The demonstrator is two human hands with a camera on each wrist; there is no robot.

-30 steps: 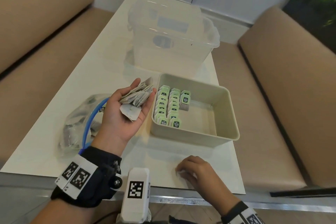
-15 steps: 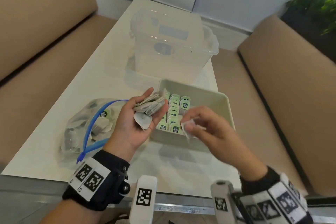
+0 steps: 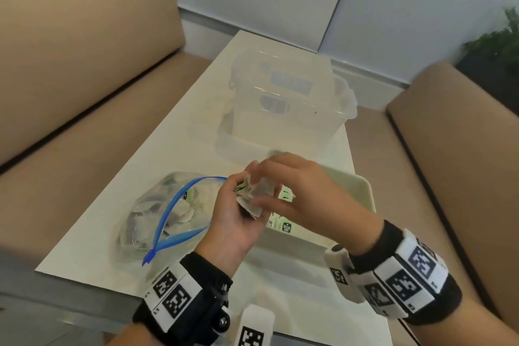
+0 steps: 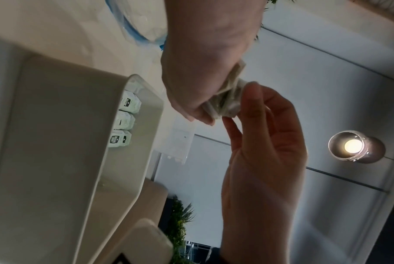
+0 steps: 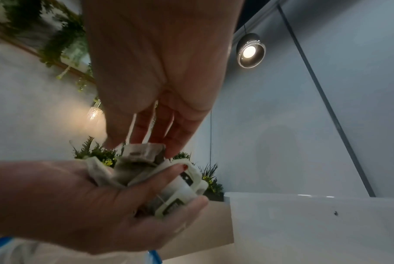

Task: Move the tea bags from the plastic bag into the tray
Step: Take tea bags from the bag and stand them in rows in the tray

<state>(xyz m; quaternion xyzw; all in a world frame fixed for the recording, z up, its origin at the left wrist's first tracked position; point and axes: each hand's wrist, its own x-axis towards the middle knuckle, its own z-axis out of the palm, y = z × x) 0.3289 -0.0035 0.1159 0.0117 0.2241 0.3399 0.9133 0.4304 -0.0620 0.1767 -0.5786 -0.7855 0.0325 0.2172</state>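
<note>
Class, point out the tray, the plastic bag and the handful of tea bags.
tray (image 3: pixel 365 191): head view, far right rim.
plastic bag (image 3: pixel 146 213): head view, clear left side.
handful of tea bags (image 5: pixel 137 166): right wrist view, top of the bunch.

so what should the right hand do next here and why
Probably pinch one tea bag off the bunch cupped in the left hand and carry it to the tray. The right hand has its fingertips on the bunch already, and the tray beside it holds rows of bags with room left.

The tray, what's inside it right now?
The tray holds upright green-labelled tea bags; three show in the left wrist view. The right hand covers most of the interior, so no count.
</note>
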